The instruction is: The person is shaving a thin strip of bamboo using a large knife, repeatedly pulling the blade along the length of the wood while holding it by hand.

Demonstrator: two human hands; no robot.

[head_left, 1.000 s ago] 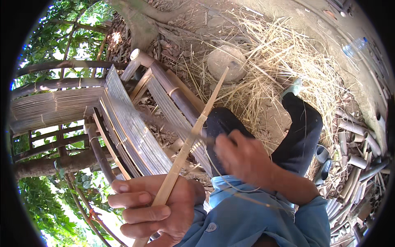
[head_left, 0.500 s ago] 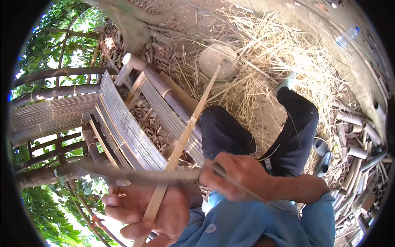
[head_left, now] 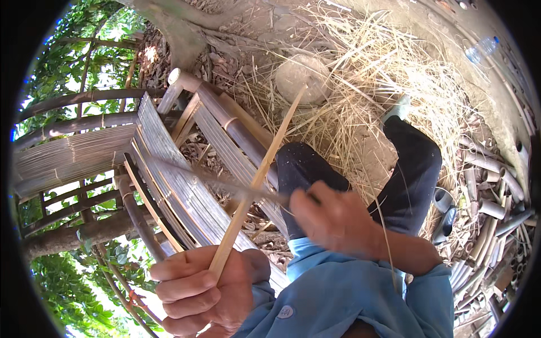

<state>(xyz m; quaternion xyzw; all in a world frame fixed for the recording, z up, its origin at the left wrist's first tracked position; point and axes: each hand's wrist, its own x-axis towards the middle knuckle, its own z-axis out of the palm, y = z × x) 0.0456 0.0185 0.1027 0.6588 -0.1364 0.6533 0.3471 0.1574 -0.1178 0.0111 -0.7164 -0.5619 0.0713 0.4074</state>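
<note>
The left hand [head_left: 205,293] is curled in a fist around the lower end of a long, pale, flat bamboo strip [head_left: 256,179]. Its fingers are pressed together and wrapped across the strip, which rises out of the top of the fist and slants up and to the right, with its far tip over a round grey stone [head_left: 304,76] lying in dry yellow straw [head_left: 372,84].

The right hand [head_left: 332,219] is blurred. Its fingers are closed around the handle of a thin dark blade [head_left: 220,180], though how tightly cannot be told. The blade runs out to the left from those fingers and crosses the bamboo strip just above the left fist, meeting it at about mid-length.

Beyond the left fingers stands a curved rack of grey split-bamboo slats [head_left: 180,186] on thick bamboo poles. Past the right fingers, the person's knees in dark trousers [head_left: 411,169] are bent over the straw. A heap of short cut bamboo tubes [head_left: 490,208] lies well to the right.
</note>
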